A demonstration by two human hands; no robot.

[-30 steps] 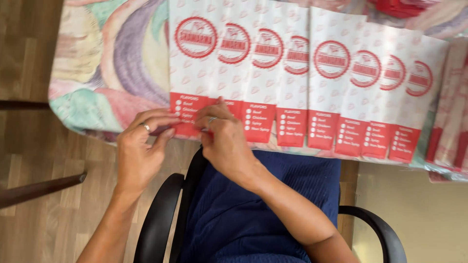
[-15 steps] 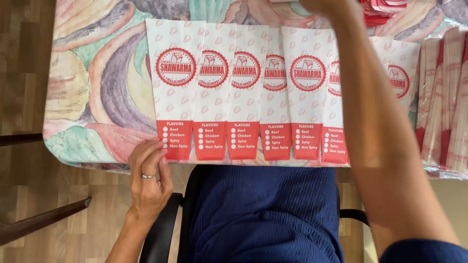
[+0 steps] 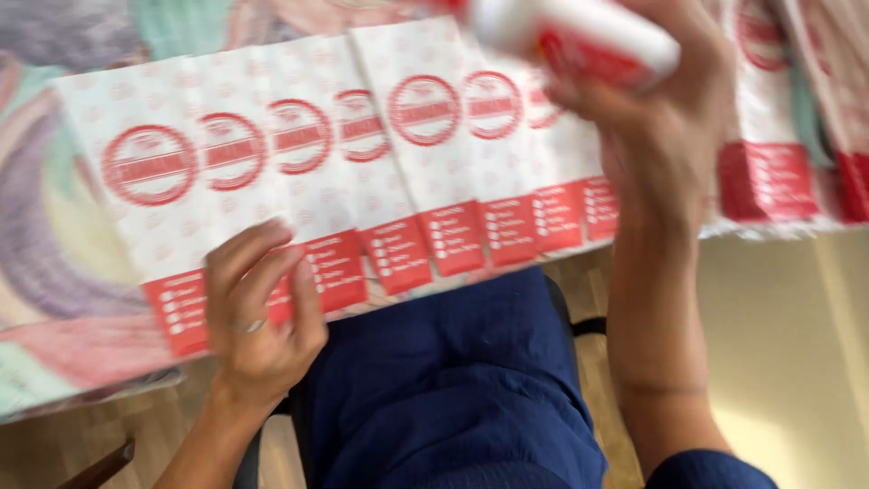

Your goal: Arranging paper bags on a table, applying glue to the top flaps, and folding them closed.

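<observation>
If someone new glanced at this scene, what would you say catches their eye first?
First, the row of white paper bags with red round emblems, fanned overlapping along the edge of the pastel-patterned table. Next, the right hand at upper right, holding up a blurred white bottle with a red label. The left hand, wearing a ring, presses on the leftmost bags' red bottoms.

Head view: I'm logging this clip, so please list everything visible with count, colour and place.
Paper bags: count unclear through blur, white with red round marks and red bottom bands, overlapped in a row along the table edge.
Tablecloth: one, pastel swirls, under the bags.
Bottle: one, white with red label, blurred, top centre.
Chair: one, dark, below.
Floor: pale, right.
Blue clothing: lap.
Left hand: ringed, pressing the bags.
Right hand: gripping the bottle.
</observation>
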